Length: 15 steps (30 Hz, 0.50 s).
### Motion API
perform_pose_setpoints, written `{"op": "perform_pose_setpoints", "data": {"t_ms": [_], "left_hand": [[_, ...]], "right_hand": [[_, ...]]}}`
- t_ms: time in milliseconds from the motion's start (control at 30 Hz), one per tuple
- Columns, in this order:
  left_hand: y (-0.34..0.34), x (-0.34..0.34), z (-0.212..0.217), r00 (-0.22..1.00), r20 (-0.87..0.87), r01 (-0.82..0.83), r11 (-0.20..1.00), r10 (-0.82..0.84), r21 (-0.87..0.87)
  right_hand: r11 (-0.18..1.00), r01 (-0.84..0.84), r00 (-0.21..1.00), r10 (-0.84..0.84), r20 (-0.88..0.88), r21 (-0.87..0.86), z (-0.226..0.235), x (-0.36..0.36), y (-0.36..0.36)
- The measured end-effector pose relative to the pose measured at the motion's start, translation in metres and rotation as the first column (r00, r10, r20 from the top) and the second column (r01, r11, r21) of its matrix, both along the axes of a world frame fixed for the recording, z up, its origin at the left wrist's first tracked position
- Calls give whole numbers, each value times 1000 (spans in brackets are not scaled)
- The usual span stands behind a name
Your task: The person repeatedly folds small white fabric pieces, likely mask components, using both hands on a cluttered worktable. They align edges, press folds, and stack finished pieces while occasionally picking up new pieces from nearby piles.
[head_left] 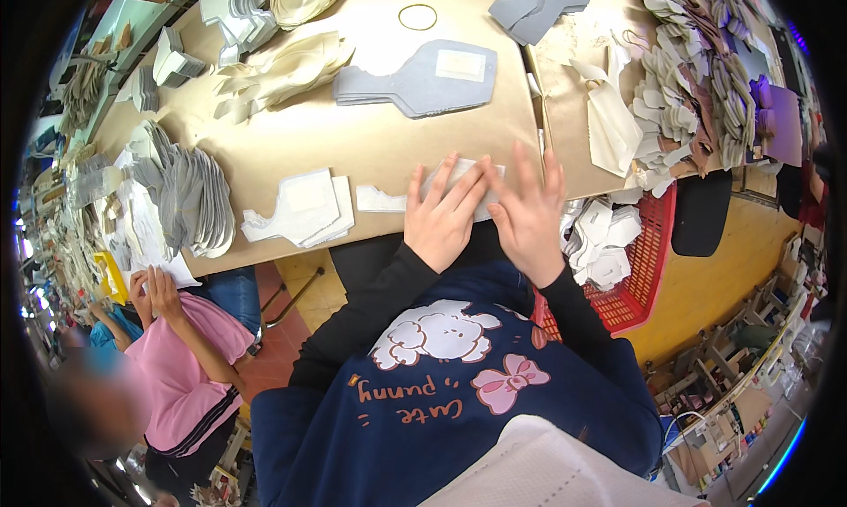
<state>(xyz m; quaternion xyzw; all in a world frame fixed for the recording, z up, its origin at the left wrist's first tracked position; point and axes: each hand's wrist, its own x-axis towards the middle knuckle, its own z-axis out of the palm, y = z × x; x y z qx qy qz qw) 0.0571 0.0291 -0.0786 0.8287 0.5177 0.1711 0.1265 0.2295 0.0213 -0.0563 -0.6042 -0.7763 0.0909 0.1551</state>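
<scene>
We work at a long table (371, 145) covered in smooth tan paper, strewn with flat die-cut pieces. Our left hand (441, 216) and right hand (529, 216) lie side by side, fingers spread and pressed flat on a pale grey cut piece (459, 182) at the table's near edge; neither pinches it. Farther back sits a neat stack of grey bottle-shaped pieces (419, 82), with cream ones (291, 66) fanned beside it and a thin rubber band (417, 16) beyond. A red plastic mesh basket (648, 251) at our right holds loose white offcuts (604, 242).
</scene>
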Motion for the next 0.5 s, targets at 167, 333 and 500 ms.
{"op": "perform_pose_setpoints", "data": {"t_ms": [167, 333, 500], "left_hand": [[-1, 1, -2, 1000, -26, -9, 999, 8, -46], [-3, 2, -9, 995, 64, -68, 994, 74, -84], [-7, -15, -15, 964, 12, 266, 964, -266, 15]], "right_hand": [[984, 175, 982, -174, 68, -16, -26, -2, -17], [977, 211, 975, -209, 70, -16, -33, 8, -13], [979, 206, 888, -190, -419, -9, -19, 29, -16]]}}
